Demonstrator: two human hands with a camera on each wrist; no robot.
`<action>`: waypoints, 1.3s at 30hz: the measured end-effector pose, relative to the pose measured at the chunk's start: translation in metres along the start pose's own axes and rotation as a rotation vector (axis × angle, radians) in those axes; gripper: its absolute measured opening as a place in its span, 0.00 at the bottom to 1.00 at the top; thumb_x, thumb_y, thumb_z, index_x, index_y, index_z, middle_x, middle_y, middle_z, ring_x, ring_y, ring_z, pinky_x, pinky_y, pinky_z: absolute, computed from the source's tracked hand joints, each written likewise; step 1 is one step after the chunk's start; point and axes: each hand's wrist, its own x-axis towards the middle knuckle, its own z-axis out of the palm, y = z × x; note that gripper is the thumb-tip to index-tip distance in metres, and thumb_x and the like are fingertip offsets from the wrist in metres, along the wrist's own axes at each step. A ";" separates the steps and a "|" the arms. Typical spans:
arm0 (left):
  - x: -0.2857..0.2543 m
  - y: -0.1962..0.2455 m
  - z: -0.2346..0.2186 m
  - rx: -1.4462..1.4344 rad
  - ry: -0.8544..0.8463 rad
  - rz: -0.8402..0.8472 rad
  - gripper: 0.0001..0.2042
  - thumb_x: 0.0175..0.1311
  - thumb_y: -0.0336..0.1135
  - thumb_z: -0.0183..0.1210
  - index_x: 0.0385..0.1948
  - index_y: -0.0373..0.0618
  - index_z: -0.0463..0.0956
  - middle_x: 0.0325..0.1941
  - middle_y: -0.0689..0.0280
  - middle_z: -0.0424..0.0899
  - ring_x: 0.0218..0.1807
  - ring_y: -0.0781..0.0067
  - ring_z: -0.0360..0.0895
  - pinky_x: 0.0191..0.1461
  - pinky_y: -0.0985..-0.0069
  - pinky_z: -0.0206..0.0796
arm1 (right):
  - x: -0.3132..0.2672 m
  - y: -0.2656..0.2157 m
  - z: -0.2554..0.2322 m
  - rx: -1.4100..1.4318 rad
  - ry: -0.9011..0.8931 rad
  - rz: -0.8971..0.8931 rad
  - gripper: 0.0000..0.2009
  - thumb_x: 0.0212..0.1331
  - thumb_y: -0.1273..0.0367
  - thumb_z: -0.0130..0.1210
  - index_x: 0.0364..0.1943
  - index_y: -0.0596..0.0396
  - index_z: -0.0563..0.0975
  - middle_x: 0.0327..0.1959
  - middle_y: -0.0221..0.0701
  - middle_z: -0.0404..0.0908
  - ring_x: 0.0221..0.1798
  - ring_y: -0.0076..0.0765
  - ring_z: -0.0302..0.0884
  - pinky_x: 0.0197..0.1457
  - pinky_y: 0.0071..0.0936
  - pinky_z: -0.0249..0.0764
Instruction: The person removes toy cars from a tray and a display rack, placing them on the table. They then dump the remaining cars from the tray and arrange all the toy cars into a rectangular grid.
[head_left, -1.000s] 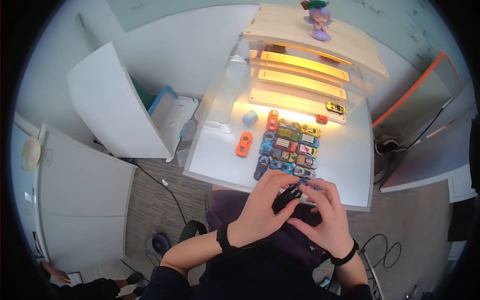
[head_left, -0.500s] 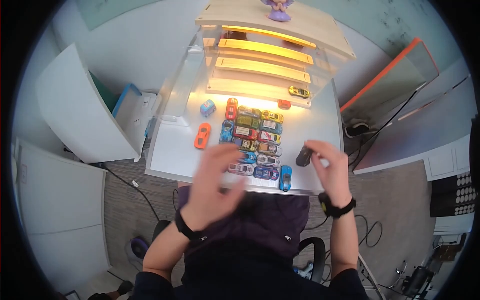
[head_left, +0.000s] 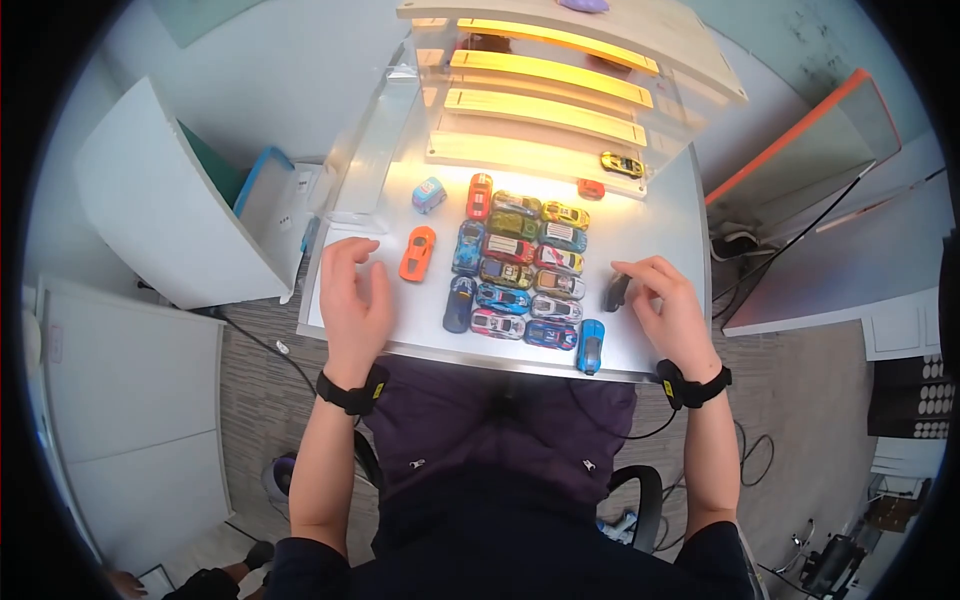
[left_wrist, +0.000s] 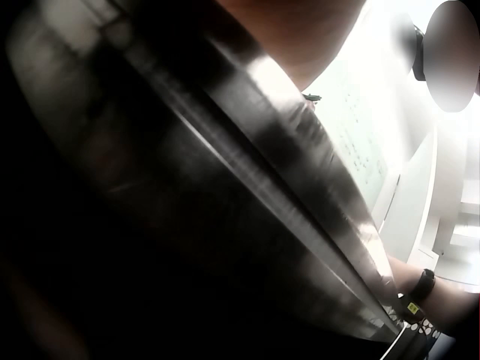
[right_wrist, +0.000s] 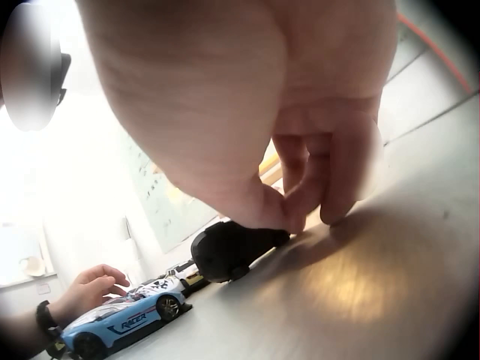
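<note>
On the right part of the white table, the right hand (head_left: 668, 303) pinches a black toy car (head_left: 615, 291) between thumb and fingertips. In the right wrist view the black car (right_wrist: 232, 249) looks tilted up on its side, by the thumb and fingers of that hand (right_wrist: 255, 112). My left hand (head_left: 355, 305) hangs over the table's left front with its fingers loose, holding nothing. Between the hands lie several toy cars in close rows, with a dark blue car (head_left: 460, 304) at the left and a light blue car (head_left: 591, 347) at the front right.
An orange car (head_left: 417, 254) and a small blue car (head_left: 429, 195) lie left of the rows. Behind stands a lit wooden shelf (head_left: 545, 118) with a yellow car (head_left: 622, 164) on its lowest step and a red one (head_left: 591, 189) in front. The table's metal edge (left_wrist: 277, 180) fills the left wrist view.
The hands have parted: the left went to the table's left side, and the right carried the black car to the right of the rows. The view has shifted too.
</note>
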 end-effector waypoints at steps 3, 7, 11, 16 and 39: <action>0.000 0.004 -0.002 0.009 -0.011 -0.038 0.11 0.69 0.22 0.60 0.52 0.41 0.81 0.55 0.57 0.83 0.51 0.59 0.81 0.52 0.65 0.73 | -0.006 0.004 -0.008 0.035 -0.032 0.032 0.21 0.64 0.83 0.58 0.59 0.57 0.87 0.49 0.35 0.85 0.41 0.33 0.82 0.49 0.28 0.81; -0.001 0.002 0.000 0.026 -0.022 -0.021 0.10 0.69 0.21 0.60 0.50 0.39 0.81 0.55 0.55 0.83 0.54 0.54 0.82 0.57 0.63 0.74 | -0.010 -0.003 -0.011 0.013 -0.047 0.051 0.21 0.63 0.77 0.67 0.61 0.58 0.85 0.56 0.36 0.85 0.46 0.35 0.84 0.53 0.29 0.82; -0.002 0.002 0.000 0.043 -0.025 -0.023 0.10 0.69 0.22 0.60 0.50 0.38 0.81 0.55 0.54 0.83 0.56 0.51 0.83 0.59 0.62 0.75 | -0.013 -0.011 -0.017 -0.103 -0.054 0.044 0.26 0.59 0.72 0.74 0.64 0.58 0.84 0.60 0.36 0.84 0.48 0.38 0.85 0.57 0.33 0.83; -0.003 0.001 0.001 0.054 -0.026 -0.022 0.10 0.70 0.21 0.60 0.50 0.39 0.81 0.55 0.56 0.83 0.54 0.55 0.82 0.56 0.64 0.73 | -0.012 -0.001 -0.018 -0.083 -0.103 -0.002 0.30 0.55 0.74 0.76 0.65 0.57 0.83 0.59 0.36 0.84 0.47 0.38 0.84 0.57 0.34 0.84; -0.002 0.001 0.000 0.096 -0.004 0.041 0.10 0.70 0.21 0.58 0.50 0.39 0.81 0.55 0.57 0.83 0.53 0.58 0.82 0.52 0.68 0.72 | 0.015 -0.023 0.012 -0.045 -0.066 -0.031 0.18 0.54 0.74 0.76 0.48 0.57 0.81 0.56 0.38 0.85 0.40 0.38 0.85 0.50 0.34 0.85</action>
